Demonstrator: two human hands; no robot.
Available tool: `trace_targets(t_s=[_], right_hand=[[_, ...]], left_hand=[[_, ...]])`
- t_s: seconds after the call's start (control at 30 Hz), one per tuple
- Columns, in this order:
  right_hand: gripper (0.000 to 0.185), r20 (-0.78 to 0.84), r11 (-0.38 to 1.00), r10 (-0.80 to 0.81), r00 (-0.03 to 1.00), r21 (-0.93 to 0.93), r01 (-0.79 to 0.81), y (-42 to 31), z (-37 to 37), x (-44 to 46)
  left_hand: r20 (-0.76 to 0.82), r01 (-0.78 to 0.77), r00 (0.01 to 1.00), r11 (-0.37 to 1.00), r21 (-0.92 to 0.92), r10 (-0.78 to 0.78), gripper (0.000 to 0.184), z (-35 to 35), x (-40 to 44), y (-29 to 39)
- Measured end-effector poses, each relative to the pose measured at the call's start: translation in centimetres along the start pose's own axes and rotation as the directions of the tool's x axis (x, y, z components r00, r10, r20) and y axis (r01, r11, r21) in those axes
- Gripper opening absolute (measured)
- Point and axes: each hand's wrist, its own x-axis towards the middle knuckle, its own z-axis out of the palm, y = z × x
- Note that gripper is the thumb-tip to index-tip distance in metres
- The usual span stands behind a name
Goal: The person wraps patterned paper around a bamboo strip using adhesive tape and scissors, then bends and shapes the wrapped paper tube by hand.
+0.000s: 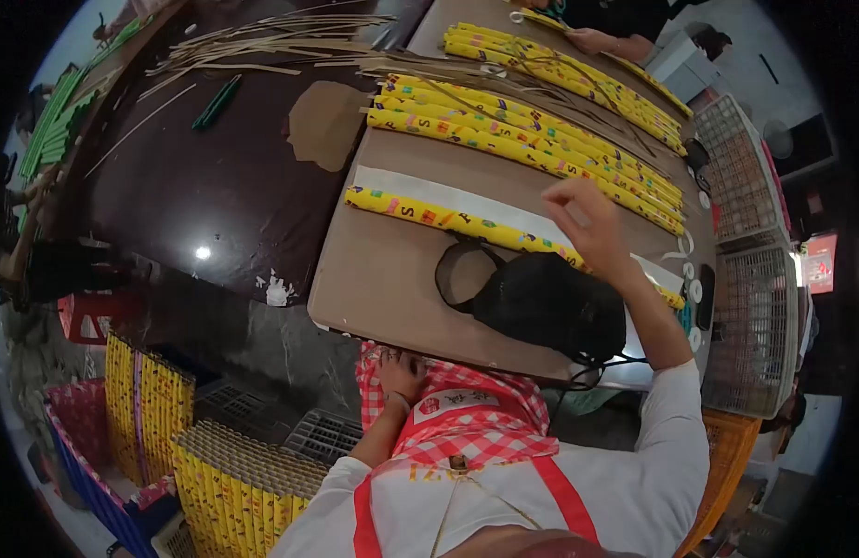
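My right hand is raised over the brown table board, its fingers bent and their tips drawn together around a gap. Whether something thin is pinched there is not visible. Below it, a yellow printed roll lies across a white strip, partly hidden by my forearm and a black fabric item with a loop. My left hand rests on the red checked apron by the table's near edge, fingers loosely extended and holding nothing visible.
Several more yellow rolls lie farther back, with brown strips beyond. Tape rolls sit at the right edge, beside wire crates. Stacked yellow rolls stand lower left. Another person's hand is at the far side.
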Motion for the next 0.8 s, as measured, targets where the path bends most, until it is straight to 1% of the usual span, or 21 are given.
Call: trace_targets(t_s=[0.03, 0.07, 0.1, 0.13, 0.17, 0.2, 0.23, 0.3, 0.33, 0.37, 0.43, 0.47, 0.5, 0.53, 0.57, 0.6, 0.63, 0.67, 0.7, 0.77, 0.8], right_hand=[[0.01, -0.021, 1.0, 0.005, 1.0, -0.013, -0.006, 1.1, 0.2, 1.4], [0.011, -0.018, 0.998, -0.041, 0.999, -0.053, 0.04, 2.1, 0.1, 3.1], [0.011, 0.009, 0.999, -0.005, 1.0, -0.031, 0.005, 3.4, 2.5, 7.0], [0.011, 0.02, 1.0, 0.007, 1.0, -0.03, -0.006, 4.9, 3.0, 9.5], [0.012, 0.031, 0.977, -0.117, 0.993, -0.176, 0.121, 7.8, 3.9, 11.9], [0.012, 0.053, 0.943, -0.173, 0.984, -0.28, 0.181, 10.2, 4.8, 14.2], [0.013, 0.08, 0.896, -0.219, 0.972, -0.377, 0.233, 12.1, 5.6, 16.1], [0.014, 0.129, 0.813, -0.204, 0.97, -0.53, 0.242, 15.0, 7.0, 19.4], [0.013, 0.166, 0.859, -0.1, 0.981, -0.483, 0.169, 15.4, 7.3, 20.5], [0.013, 0.167, 0.861, -0.095, 0.981, -0.48, 0.165, 16.5, 7.9, 21.4], [0.012, 0.188, 0.781, -0.215, 0.958, -0.555, 0.284, 17.4, 9.0, 22.7], [0.015, 0.279, 0.854, 0.044, 0.959, -0.509, 0.109, 17.7, 9.3, 23.0], [0.015, 0.285, 0.856, 0.043, 0.958, -0.505, 0.112, 17.9, 9.7, 23.1], [0.015, 0.321, 0.824, 0.039, 0.946, -0.547, 0.151, 17.9, 10.1, 23.3], [0.016, 0.355, 0.787, 0.037, 0.934, -0.587, 0.192, 17.9, 10.2, 23.5], [0.016, 0.356, 0.787, 0.032, 0.934, -0.586, 0.196, 17.8, 10.1, 23.6], [0.018, 0.304, 0.811, 0.078, 0.949, -0.573, 0.117, 17.6, 9.8, 23.5], [0.022, 0.249, 0.829, 0.128, 0.96, -0.558, 0.034, 17.4, 9.3, 23.3], [0.022, 0.243, 0.826, 0.129, 0.961, -0.562, 0.032, 16.9, 8.3, 23.0], [0.03, 0.175, 0.871, 0.363, 0.915, -0.413, -0.267, 15.7, 5.4, 22.0], [0.032, 0.187, 0.921, 0.312, 0.931, -0.298, -0.249, 14.8, 3.8, 21.0]], left_hand=[[-0.04, -0.036, 0.998, 0.997, 0.071, 0.039, 0.034, 0.6, -0.5, 0.5], [-0.075, -0.069, 0.994, 0.987, 0.142, 0.081, 0.035, 1.2, -0.8, 1.1], [0.005, -0.028, 1.0, 0.991, 0.134, 0.027, 0.034, -1.2, 0.5, 0.6], [0.091, -0.018, 0.996, 0.986, 0.164, 0.003, 0.034, -0.8, 1.0, 0.7], [0.176, -0.013, 0.984, 0.98, 0.199, -0.022, 0.034, -0.4, 1.1, 0.5], [0.178, -0.06, 0.984, 0.966, 0.252, 0.015, 0.036, 0.1, 1.3, 0.3], [0.173, -0.054, 0.985, 0.966, 0.252, 0.009, 0.036, 0.3, 1.6, 0.3], [0.164, -0.063, 0.986, 0.976, 0.207, 0.028, 0.037, 0.6, 1.6, 0.3], [0.202, -0.065, 0.979, 0.977, 0.204, 0.023, 0.037, 0.7, 1.7, 0.0], [0.208, -0.064, 0.978, 0.976, 0.206, 0.021, 0.037, 0.7, 1.6, -0.2], [0.187, -0.049, 0.982, 0.976, 0.211, 0.009, 0.037, -0.3, 1.6, 0.6], [0.188, -0.046, 0.982, 0.976, 0.211, 0.005, 0.037, -0.4, 1.7, 0.7], [0.208, -0.043, 0.978, 0.968, 0.247, -0.01, 0.037, -0.5, 1.6, 0.7], [0.224, -0.041, 0.974, 0.958, 0.283, -0.025, 0.037, -0.7, 1.6, 0.8], [0.22, -0.037, 0.975, 0.959, 0.282, -0.027, 0.037, -0.8, 1.8, 0.8], [0.257, -0.031, 0.966, 0.968, 0.251, -0.036, 0.038, -0.9, 2.0, 0.8], [0.293, -0.025, 0.955, 0.975, 0.219, -0.042, 0.039, -1.1, 2.0, 0.8], [0.289, -0.027, 0.957, 0.975, 0.219, -0.038, 0.039, -0.8, 1.9, 0.5], [0.255, -0.022, 0.966, 0.973, 0.231, -0.039, 0.04, -0.5, 1.7, 0.3], [0.225, -0.038, 0.974, 0.971, 0.238, -0.017, 0.04, -0.2, 1.3, 0.1], [0.222, -0.007, 0.974, 0.972, 0.234, -0.046, 0.04, -0.8, 1.6, 0.4]])
